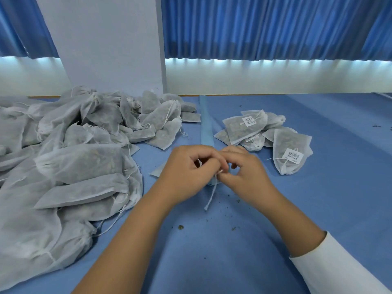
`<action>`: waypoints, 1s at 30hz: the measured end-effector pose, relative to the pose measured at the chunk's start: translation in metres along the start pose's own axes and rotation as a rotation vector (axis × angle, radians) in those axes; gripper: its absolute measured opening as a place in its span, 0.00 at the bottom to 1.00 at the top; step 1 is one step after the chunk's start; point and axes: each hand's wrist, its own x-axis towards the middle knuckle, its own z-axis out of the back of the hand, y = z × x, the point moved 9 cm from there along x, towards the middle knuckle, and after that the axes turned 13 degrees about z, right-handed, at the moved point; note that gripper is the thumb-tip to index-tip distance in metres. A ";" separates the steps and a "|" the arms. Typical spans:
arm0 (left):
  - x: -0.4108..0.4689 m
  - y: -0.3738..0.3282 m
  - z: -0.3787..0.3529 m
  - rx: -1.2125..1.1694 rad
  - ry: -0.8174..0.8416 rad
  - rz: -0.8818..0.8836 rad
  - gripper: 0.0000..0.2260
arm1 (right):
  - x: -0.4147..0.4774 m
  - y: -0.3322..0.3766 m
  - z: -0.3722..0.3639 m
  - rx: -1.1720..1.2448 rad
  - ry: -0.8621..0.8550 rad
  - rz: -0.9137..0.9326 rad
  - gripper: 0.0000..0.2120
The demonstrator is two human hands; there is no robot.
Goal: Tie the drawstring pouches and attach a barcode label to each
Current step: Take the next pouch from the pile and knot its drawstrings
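Note:
My left hand (188, 168) and my right hand (244, 168) meet at the middle of the blue table, fingers curled. Between them they pinch a white drawstring (212, 194) whose loose end hangs down onto the cloth. The pouch it belongs to is hidden behind my hands. A big heap of white gauze pouches (70, 158) without labels fills the left side. A smaller group of pouches (263, 132) lies at the right, two showing white barcode labels (293, 155).
A light blue strip (206, 124) runs from the table's back edge toward my hands. Dark crumbs (180, 227) dot the blue tablecloth (318, 198) in front of me. A white pillar (106, 43) and blue curtains (275, 26) stand behind the table.

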 end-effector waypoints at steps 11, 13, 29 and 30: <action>0.011 0.025 0.017 -0.036 -0.080 0.181 0.11 | -0.001 -0.005 0.002 0.056 -0.023 -0.136 0.24; 0.012 0.027 0.015 -0.017 -0.055 0.186 0.08 | -0.003 -0.011 0.006 0.124 -0.082 -0.172 0.25; 0.007 0.025 0.017 0.023 0.102 0.225 0.10 | -0.001 -0.008 -0.005 1.021 -0.161 -0.258 0.17; 0.007 0.024 0.017 -0.002 0.111 0.228 0.12 | -0.001 -0.006 -0.004 1.025 -0.150 -0.242 0.18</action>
